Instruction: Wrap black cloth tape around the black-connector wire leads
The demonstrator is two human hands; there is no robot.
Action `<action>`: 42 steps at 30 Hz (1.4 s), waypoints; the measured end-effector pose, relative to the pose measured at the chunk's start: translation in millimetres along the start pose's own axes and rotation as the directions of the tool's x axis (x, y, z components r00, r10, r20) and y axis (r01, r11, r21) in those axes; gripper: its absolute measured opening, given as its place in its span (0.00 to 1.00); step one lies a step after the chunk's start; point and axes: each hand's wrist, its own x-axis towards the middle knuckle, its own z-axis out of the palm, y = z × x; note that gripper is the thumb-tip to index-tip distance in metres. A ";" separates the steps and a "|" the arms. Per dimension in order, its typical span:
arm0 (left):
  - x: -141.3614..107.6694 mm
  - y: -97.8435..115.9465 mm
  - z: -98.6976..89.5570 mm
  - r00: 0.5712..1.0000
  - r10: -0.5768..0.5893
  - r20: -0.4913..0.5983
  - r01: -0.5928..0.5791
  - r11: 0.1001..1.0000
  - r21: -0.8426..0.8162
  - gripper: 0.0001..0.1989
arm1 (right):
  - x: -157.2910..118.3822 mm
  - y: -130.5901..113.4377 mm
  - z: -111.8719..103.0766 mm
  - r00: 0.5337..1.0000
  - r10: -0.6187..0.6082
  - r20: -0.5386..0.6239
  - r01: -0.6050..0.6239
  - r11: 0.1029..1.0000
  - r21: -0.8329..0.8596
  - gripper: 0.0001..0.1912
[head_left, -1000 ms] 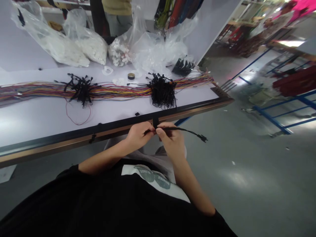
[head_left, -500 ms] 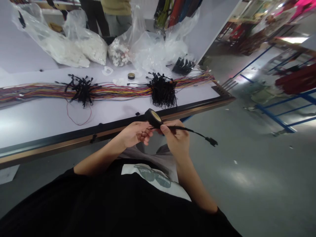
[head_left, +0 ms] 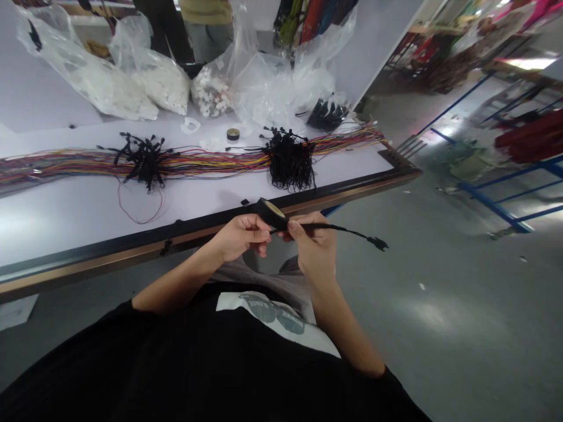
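Here, just off the near edge of the white table (head_left: 206, 202), the left hand (head_left: 244, 237) pinches the short left end of a black cable (head_left: 341, 227) between thumb and fingers. The right hand (head_left: 317, 243) grips the same cable further right, its thumb on top; the plug (head_left: 378, 243) hangs past it to the right, over the gray floor (head_left: 431, 346). Tilted between the hands, a black tape roll (head_left: 271, 214) touches the right thumb's tip and overlaps the brown edge trim (head_left: 109, 256) in view; whether it is pinched too, I cannot tell. Between that trim and the colored wires (head_left: 211, 163) runs a strip of tabletop, with a small black piece (head_left: 245, 202) near the edge. Plastic bags (head_left: 264, 88) crowd the far side; floor spreads right, to a blue-framed cart (head_left: 501, 205).
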 end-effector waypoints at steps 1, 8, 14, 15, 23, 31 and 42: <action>0.5 1.2 -1.8 1.000 0.025 0.020 -0.026 0.998 0.054 0.15 | 0.3 -1.9 -0.8 1.000 -0.012 0.002 0.012 0.999 -0.042 0.09; 11.8 -3.6 -3.5 0.990 0.054 0.132 -0.068 0.993 0.101 0.22 | -0.6 -14.9 -3.1 0.997 -0.021 0.073 0.033 0.986 -0.164 0.08; -0.6 -9.4 13.4 0.982 0.182 0.043 -0.187 0.959 0.212 0.21 | -6.9 -6.3 -2.7 0.996 0.018 -0.083 -0.029 0.990 -0.138 0.10; -5.5 -7.1 14.4 0.979 0.200 0.044 -0.204 0.940 0.272 0.22 | -7.3 -6.5 -3.1 0.994 0.019 -0.105 -0.035 0.988 -0.148 0.10; -14.9 6.8 17.0 0.960 0.198 0.197 -0.278 0.758 0.591 0.20 | -0.1 -19.8 -12.3 0.991 -0.131 0.013 0.129 0.943 -0.307 0.08; 1.8 -0.5 29.9 0.907 0.416 -0.067 -0.208 0.581 0.787 0.05 | -1.8 -24.3 -8.0 0.978 -0.194 0.071 0.207 0.926 -0.316 0.05; -0.7 1.8 26.5 0.971 0.166 -0.174 -0.115 0.956 0.270 0.17 | -2.7 -18.4 -1.2 0.997 -0.057 0.045 0.068 0.950 -0.306 0.07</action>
